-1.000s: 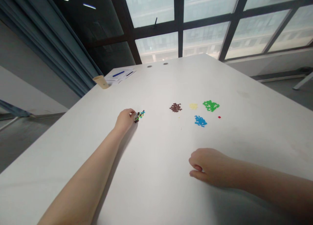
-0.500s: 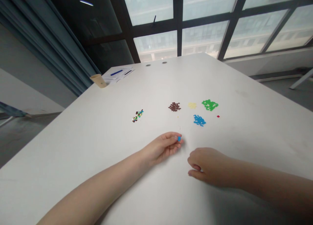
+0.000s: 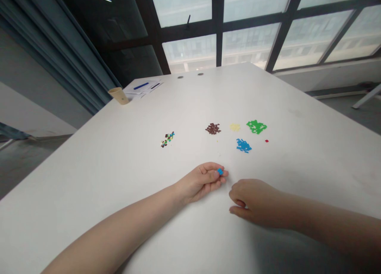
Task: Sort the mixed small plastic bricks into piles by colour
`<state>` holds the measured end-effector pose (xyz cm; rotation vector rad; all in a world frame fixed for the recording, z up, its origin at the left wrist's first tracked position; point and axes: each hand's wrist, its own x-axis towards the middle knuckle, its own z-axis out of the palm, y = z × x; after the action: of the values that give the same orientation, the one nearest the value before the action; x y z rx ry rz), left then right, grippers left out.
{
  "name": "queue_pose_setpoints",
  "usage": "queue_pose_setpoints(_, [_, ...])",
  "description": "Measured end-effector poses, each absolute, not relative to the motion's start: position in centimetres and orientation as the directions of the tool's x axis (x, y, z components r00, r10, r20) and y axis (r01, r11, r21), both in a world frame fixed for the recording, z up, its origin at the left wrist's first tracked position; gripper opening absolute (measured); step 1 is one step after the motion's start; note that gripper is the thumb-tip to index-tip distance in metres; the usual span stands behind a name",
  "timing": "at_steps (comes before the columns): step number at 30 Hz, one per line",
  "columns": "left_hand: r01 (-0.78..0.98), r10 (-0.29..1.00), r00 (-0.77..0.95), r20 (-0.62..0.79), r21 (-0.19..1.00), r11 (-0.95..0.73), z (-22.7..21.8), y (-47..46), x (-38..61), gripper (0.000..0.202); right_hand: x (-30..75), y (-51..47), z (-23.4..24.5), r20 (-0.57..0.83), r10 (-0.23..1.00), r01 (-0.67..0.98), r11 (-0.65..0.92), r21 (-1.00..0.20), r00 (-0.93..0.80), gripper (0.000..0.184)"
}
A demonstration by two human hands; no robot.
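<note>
My left hand (image 3: pixel 204 180) lies palm-up on the white table (image 3: pixel 119 166) and pinches a tiny blue piece (image 3: pixel 220 171) between thumb and fingertips. My right hand (image 3: pixel 256 202) rests just to its right, fingers curled under in a loose fist, nothing visible in it. Farther out lie a mixed-colour pile of small pieces (image 3: pixel 168 139), a brown pile (image 3: pixel 213 128), a pale yellow pile (image 3: pixel 235 127), a green pile (image 3: pixel 256 126), a blue pile (image 3: pixel 243 145) and a single red piece (image 3: pixel 266 140).
A paper cup (image 3: pixel 119 95) stands near the table's far left edge, beside papers with a blue pen (image 3: pixel 144 86). Large windows and a dark curtain lie beyond. The table's left edge drops to a grey floor.
My left hand left the mixed pile with a blue piece and came back toward my right hand; it has since turned a little more palm-up. The right hand stayed put.
</note>
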<state>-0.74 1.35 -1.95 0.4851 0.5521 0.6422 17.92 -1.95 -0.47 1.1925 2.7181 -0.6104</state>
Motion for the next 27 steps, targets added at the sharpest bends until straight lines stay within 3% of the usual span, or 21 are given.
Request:
queue_pose_setpoints(11, [-0.391,0.656,0.691,-0.303,0.607,0.692,-1.9,1.2,-0.7,0.016,18.2,-1.7,-0.6,-0.266,0.657,0.707,0.622,-0.338,-0.705,0.027])
queue_pose_setpoints(14, [-0.366,0.645,0.692,-0.323,0.614,0.7,-1.9,1.2,-0.8,0.016,18.9,-0.9,0.0,-0.242,0.698,0.73,0.579,-0.362,-0.674,0.025])
queue_pose_setpoints(18, [-0.315,0.615,0.717,-0.328,0.635,0.705,-2.0,1.2,-1.0,0.018,19.5,0.4,1.7,0.015,0.805,0.731,0.545,-0.411,-0.592,0.022])
queue_pose_setpoints(22, [-0.251,0.581,0.748,-0.32,0.674,0.694,-2.1,1.2,-1.0,0.017,19.1,0.3,2.4,0.355,0.756,0.561,0.65,-0.513,-0.551,0.025])
queue_pose_setpoints(27, [-0.222,0.561,0.762,-0.323,0.684,0.695,-2.0,1.1,-0.9,0.023,18.4,-0.3,1.6,0.413,0.712,0.431,0.685,-0.588,-0.568,0.019])
